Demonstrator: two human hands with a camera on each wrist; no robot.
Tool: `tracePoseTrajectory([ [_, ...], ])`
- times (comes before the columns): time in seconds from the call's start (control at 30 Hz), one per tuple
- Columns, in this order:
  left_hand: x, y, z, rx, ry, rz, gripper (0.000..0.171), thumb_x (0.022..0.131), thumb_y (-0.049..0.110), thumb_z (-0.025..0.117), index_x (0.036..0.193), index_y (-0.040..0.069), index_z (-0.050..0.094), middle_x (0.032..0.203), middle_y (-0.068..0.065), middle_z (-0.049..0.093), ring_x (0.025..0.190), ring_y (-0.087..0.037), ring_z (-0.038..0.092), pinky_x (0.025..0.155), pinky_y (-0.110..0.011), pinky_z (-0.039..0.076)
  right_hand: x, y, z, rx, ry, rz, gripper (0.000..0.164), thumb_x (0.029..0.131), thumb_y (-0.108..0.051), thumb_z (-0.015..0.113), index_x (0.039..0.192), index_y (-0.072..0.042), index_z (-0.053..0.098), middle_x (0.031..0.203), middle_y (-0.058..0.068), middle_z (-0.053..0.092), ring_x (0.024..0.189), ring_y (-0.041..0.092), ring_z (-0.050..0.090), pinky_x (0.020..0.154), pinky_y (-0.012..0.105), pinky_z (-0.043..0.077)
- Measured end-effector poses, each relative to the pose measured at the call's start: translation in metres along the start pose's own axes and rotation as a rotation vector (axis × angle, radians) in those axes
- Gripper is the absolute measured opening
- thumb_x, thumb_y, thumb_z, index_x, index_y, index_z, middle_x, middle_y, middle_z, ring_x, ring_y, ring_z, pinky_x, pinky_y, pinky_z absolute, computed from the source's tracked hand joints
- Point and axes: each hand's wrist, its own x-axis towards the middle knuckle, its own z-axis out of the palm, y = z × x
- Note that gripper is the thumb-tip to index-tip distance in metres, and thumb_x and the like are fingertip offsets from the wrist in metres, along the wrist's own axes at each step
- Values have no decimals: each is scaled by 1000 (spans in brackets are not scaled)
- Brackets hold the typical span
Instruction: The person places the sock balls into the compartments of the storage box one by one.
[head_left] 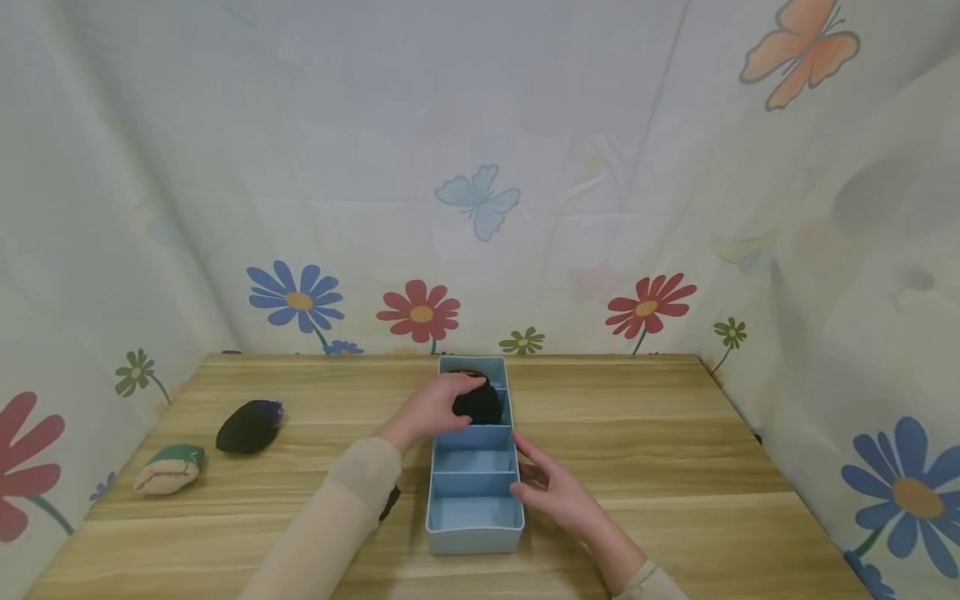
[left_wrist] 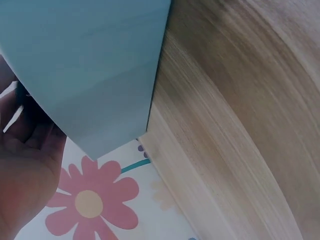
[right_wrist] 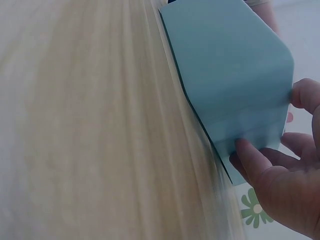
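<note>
A long light-blue organizer box [head_left: 474,540], split by dividers into several compartments, stands on the wooden table. My left hand [head_left: 437,406] reaches over its far part and holds a black rolled pair of socks [head_left: 480,406] between thumb and fingers, at the second compartment from the back. Behind this bundle, more dark fabric with an orange trace shows in the rearmost compartment, mostly hidden. My right hand [head_left: 558,492] rests its fingertips against the box's right wall; in the right wrist view, the fingers [right_wrist: 255,157] touch the blue side and the thumb is near its rim.
On the left of the table [head_left: 622,533] lie a black bundle with a blue end [head_left: 250,427] and a green-and-beige folded bundle [head_left: 171,469]. A small dark item [head_left: 390,502] peeks out beside my left sleeve. Flower-printed cloth [head_left: 570,250] hangs behind and at both sides.
</note>
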Motion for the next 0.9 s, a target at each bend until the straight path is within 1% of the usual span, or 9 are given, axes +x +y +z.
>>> tracePoseTrajectory([
  [0.1,-1,-1,0,-41,1,-15,65,84,15,80,143,10,54,143,-10,54,133,-29,47,108,-46,40,0,0,0,-5,2,4,71,96,-11,66,156,-6,28,159,20,25,134,46,41,111,55,29],
  [0.2,-3,-3,0,-61,7,-21,65,84,15,80,144,10,53,144,-10,53,134,-29,46,109,-46,39,0,-1,0,-8,6,6,71,96,-10,66,156,-6,28,159,21,25,134,46,42,111,55,30],
  [0.3,-5,-4,-1,-69,20,-11,63,85,15,79,143,8,54,143,-10,54,133,-29,47,109,-46,39,0,-1,0,-12,9,9,72,95,-10,66,156,-7,28,159,21,26,134,45,42,110,54,31],
  [0.5,-10,-1,-4,-98,75,-25,57,86,15,78,139,9,58,135,-8,60,126,-29,52,105,-46,43,0,-2,0,-25,17,13,73,95,-12,67,156,-7,28,159,20,26,133,45,43,110,53,32],
  [0.67,-14,1,-5,-125,116,-29,54,86,13,78,136,9,61,128,-6,65,118,-26,57,101,-45,47,0,-3,1,-4,16,8,72,94,-10,67,156,-7,29,159,20,25,134,46,42,110,54,31],
  [0.77,-16,1,-6,-146,132,-45,54,85,13,79,136,9,61,125,-5,66,116,-24,59,100,-43,48,0,-2,1,-4,14,2,72,94,-9,67,156,-6,29,159,20,25,134,45,42,110,54,31],
  [0.9,-19,0,-6,-183,151,-93,56,85,15,80,137,12,61,122,-3,67,114,-24,60,97,-43,50,0,-1,1,-4,9,-3,73,94,-8,67,156,-5,28,159,20,25,134,46,42,110,54,31],
])
